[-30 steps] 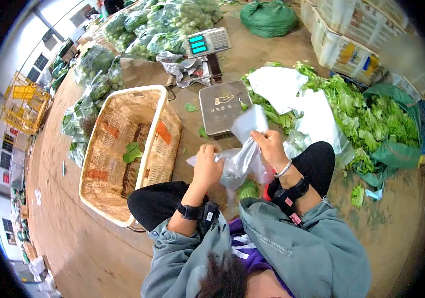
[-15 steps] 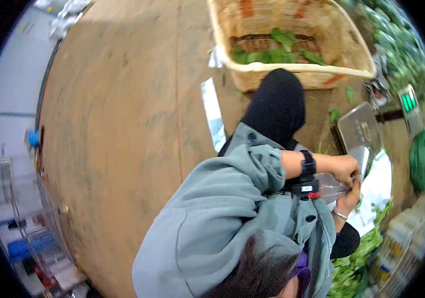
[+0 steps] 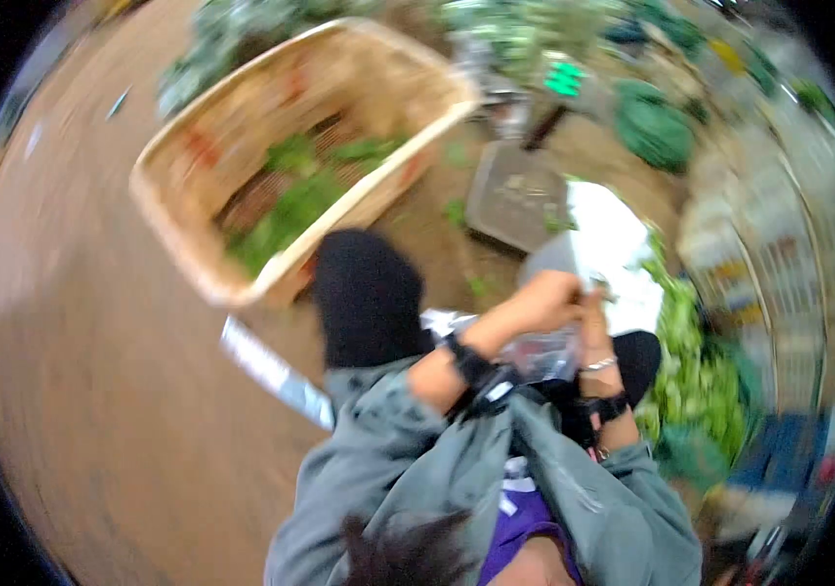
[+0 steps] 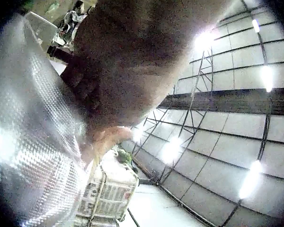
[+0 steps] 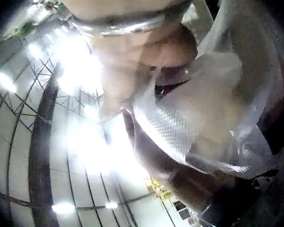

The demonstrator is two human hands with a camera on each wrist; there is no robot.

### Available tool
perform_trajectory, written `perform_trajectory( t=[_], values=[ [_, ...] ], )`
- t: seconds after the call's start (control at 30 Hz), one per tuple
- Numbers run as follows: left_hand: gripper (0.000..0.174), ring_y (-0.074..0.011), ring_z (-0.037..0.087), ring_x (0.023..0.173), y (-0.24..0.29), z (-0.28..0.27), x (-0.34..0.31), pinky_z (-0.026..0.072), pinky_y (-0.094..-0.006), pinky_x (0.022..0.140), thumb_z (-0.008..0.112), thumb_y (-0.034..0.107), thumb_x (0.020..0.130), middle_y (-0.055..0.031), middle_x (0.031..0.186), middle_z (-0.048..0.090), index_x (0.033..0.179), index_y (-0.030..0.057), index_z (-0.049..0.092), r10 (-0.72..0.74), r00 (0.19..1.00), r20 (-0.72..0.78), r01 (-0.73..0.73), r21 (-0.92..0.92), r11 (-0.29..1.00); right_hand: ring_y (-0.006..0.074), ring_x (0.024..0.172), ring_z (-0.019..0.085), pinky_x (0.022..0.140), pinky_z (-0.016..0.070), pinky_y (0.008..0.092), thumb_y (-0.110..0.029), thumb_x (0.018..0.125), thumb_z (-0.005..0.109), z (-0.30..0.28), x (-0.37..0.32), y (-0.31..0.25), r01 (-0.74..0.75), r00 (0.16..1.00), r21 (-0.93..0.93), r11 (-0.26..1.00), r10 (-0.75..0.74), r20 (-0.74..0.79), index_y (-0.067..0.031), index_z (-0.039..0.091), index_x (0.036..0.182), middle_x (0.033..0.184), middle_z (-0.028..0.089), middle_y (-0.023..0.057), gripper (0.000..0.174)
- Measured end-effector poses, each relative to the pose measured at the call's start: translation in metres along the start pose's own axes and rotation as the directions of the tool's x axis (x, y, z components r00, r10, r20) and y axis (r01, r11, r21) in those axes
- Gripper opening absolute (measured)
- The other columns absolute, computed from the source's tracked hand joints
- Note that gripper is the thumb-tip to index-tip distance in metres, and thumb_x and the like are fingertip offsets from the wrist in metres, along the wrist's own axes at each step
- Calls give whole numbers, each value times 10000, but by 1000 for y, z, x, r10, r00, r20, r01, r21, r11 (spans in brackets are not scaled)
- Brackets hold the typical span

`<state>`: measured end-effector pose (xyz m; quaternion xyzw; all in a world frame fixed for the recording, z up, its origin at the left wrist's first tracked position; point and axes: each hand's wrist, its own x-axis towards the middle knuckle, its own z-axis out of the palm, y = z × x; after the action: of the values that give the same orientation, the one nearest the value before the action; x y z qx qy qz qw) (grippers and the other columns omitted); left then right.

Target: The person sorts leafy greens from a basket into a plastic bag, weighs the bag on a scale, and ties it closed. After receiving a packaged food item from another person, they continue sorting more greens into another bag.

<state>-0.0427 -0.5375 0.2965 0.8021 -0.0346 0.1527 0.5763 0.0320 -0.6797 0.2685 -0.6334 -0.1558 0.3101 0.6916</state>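
Both hands are together over the lap in the head view. My left hand [image 3: 548, 299] and right hand [image 3: 593, 322] grip a clear plastic bag [image 3: 546, 354] at its top, fingers close to each other. In the left wrist view the textured plastic bag [image 4: 35, 142] hangs beside the left hand [image 4: 128, 61]. The right wrist view shows the bag [image 5: 217, 104] spread below the right hand [image 5: 132, 66], which has a bracelet at its wrist. What lies inside the bag is blurred.
A big cream basket [image 3: 168, 210] with green leaves stands ahead to the left. A scale [image 3: 515, 200] is in front, with white plastic sheets [image 3: 623, 293] and leafy greens [image 3: 696, 376] to the right. Crates [image 3: 769, 244] are stacked at far right; a paper strip [image 3: 276, 371] lies at left.
The head view swung left, then back. My hands were apart on the bag one second ago; they have come together at its top and stay there.
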Motion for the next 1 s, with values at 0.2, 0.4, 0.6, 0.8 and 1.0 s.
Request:
perform_trajectory(
  t=[0.2,0.4,0.6,0.8,1.0],
  values=[
    [95,-197,561,684,-39,-27,-13,468,-309,651,498,131,835,-57,763,571,828,43,534,-478,877,49,158,-969,190,104,615,539,560,435,262,-153,753,593,-28,46,47,124,991,-267,956,-104,89,-8,586,731,703,591,25,147],
    [253,-252,570,763,-38,-37,-18,447,-325,703,602,243,781,-107,829,580,871,20,526,-576,814,72,453,-699,553,206,738,587,661,473,312,-93,762,502,-88,74,16,7,969,574,819,136,-205,78,532,854,824,595,136,196],
    [225,-353,586,761,-100,-37,-8,459,-382,705,623,198,682,-194,770,609,832,31,629,-423,811,-404,579,448,681,391,738,550,630,437,413,-137,798,457,-59,58,-28,127,958,-863,490,-285,-21,17,500,932,797,552,252,209],
    [222,-206,559,690,-135,-125,-22,476,-349,616,431,170,879,-79,761,567,914,-30,523,-751,328,-573,13,-793,610,354,813,554,683,448,384,-196,800,482,-132,63,1,14,998,-641,768,-50,-38,17,550,894,824,576,225,243],
    [188,-162,517,630,-67,-96,13,415,-296,528,463,175,824,-70,664,545,820,6,548,-553,787,-274,526,-170,833,337,855,557,758,439,389,-319,754,546,-140,62,9,300,873,-925,234,324,365,-12,529,1052,937,587,188,427]
  ],
)
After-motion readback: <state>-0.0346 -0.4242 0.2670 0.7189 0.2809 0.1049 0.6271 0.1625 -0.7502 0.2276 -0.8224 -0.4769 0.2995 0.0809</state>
